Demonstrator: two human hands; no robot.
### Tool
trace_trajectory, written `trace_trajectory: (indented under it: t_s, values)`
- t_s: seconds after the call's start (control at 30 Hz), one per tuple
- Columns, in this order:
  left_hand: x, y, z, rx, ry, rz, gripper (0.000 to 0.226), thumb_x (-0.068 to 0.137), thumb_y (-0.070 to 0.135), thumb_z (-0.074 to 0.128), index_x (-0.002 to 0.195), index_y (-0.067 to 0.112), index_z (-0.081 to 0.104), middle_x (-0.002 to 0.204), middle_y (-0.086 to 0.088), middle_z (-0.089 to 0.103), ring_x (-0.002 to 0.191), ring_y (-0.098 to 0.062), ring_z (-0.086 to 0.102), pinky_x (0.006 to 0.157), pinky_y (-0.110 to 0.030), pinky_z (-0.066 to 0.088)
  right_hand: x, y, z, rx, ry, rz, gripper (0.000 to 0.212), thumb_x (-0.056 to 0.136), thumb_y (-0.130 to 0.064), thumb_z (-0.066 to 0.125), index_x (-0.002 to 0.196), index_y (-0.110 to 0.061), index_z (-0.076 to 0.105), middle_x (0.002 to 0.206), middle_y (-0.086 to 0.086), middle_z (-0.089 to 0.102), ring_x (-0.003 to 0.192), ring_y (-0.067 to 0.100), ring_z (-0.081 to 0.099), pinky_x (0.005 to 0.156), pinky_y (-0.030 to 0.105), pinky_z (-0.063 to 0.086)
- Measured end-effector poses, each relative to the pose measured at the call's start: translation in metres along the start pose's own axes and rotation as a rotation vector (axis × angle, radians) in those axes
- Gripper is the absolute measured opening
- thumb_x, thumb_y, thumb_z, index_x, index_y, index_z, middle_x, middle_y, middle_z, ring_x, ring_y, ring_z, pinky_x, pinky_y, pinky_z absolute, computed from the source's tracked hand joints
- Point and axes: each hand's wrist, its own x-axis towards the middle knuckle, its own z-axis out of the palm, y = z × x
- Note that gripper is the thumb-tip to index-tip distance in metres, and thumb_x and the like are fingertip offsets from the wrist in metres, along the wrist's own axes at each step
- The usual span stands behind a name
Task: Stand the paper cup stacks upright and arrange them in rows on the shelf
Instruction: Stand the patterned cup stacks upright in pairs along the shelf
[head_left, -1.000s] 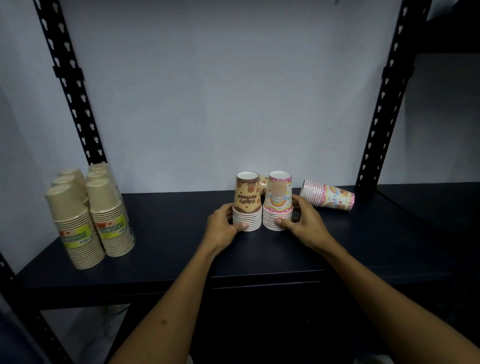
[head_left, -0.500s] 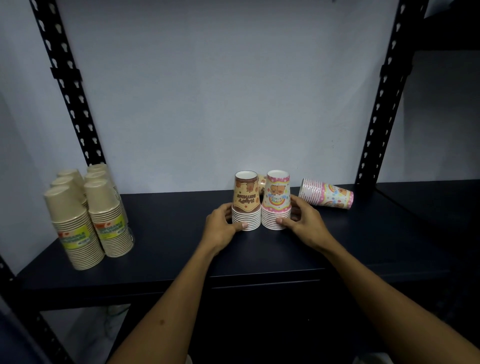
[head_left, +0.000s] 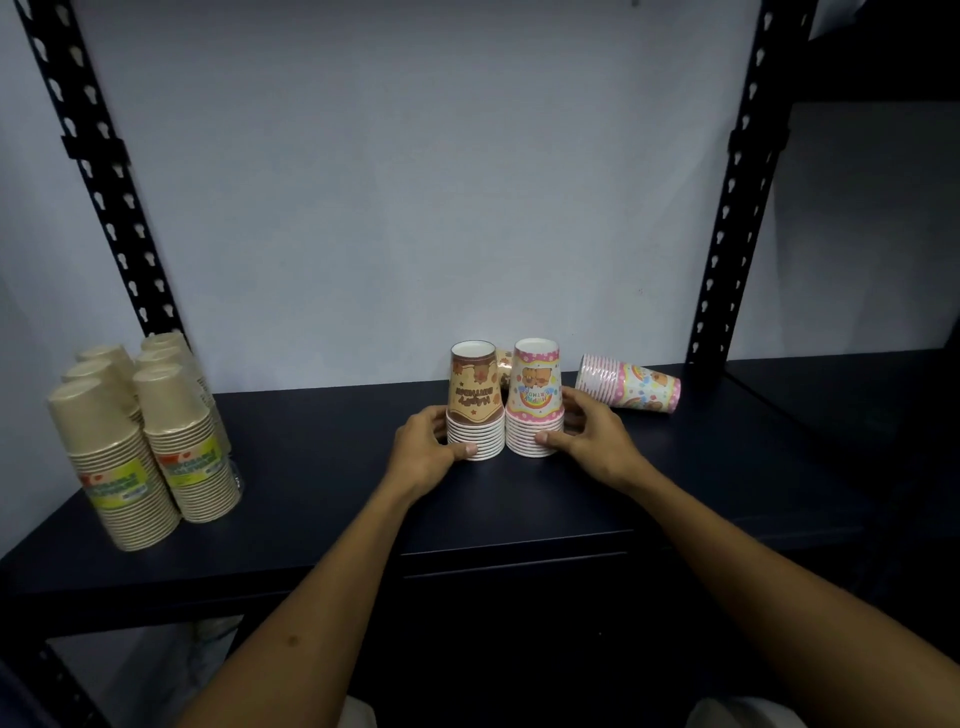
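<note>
Two upright cup stacks (head_left: 506, 402) between left hand (head_left: 423, 449) and right hand (head_left: 597, 441).

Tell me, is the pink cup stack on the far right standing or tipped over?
Tipped over. The pink cup stack lies on its side on the shelf, rims pointing left.

Brown stack (head_left: 476, 402) and pink stack (head_left: 535, 400) upright; another pink stack (head_left: 628, 390) lying sideways.
</note>
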Motion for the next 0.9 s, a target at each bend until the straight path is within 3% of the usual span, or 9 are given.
trace_trajectory:
  t_s: [0.37, 0.5, 0.7, 0.9]
  values:
    - [0.0, 0.04, 0.078, -0.025, -0.215, 0.065, 0.07, 0.073, 0.002, 0.078, 0.135, 0.005, 0.047, 0.134, -0.009, 0.058, 0.121, -0.019, 0.056, 0.102, -0.029, 0.043, -0.046, 0.016, -0.083, -0.103, 0.143, 0.075, 0.064, 0.075, -0.015, 0.079, 0.133, -0.018, 0.05, 0.115, -0.008, 0.062, 0.098, 0.003, 0.06, 0.084, 0.015, 0.047]
    - [0.003, 0.057, 0.122, -0.052, -0.276, 0.105, 0.067, 0.074, 0.0, 0.077, 0.134, 0.005, 0.047, 0.133, -0.008, 0.058, 0.121, -0.018, 0.056, 0.098, -0.023, 0.042, -0.065, 0.025, -0.122, -0.121, 0.224, 0.122, 0.067, 0.075, -0.014, 0.08, 0.134, -0.016, 0.049, 0.123, -0.001, 0.063, 0.108, 0.011, 0.061, 0.095, 0.029, 0.049]
    - [0.017, 0.074, 0.181, -0.023, -0.321, 0.135, 0.062, 0.081, 0.008, 0.072, 0.131, 0.012, 0.037, 0.139, -0.007, 0.053, 0.129, -0.02, 0.049, 0.107, -0.036, 0.04, -0.083, 0.035, -0.162, -0.136, 0.349, 0.178, 0.065, 0.076, -0.011, 0.078, 0.134, -0.014, 0.048, 0.126, 0.001, 0.062, 0.106, 0.009, 0.058, 0.087, 0.02, 0.046]
    - [0.028, 0.078, 0.206, 0.046, -0.269, 0.188, 0.061, 0.083, 0.01, 0.069, 0.137, 0.017, 0.043, 0.133, -0.006, 0.059, 0.124, -0.024, 0.053, 0.107, -0.041, 0.041, -0.078, 0.045, -0.177, -0.17, 0.458, 0.214, 0.065, 0.075, -0.01, 0.079, 0.132, -0.01, 0.048, 0.127, 0.006, 0.061, 0.101, 0.01, 0.058, 0.087, 0.022, 0.046]
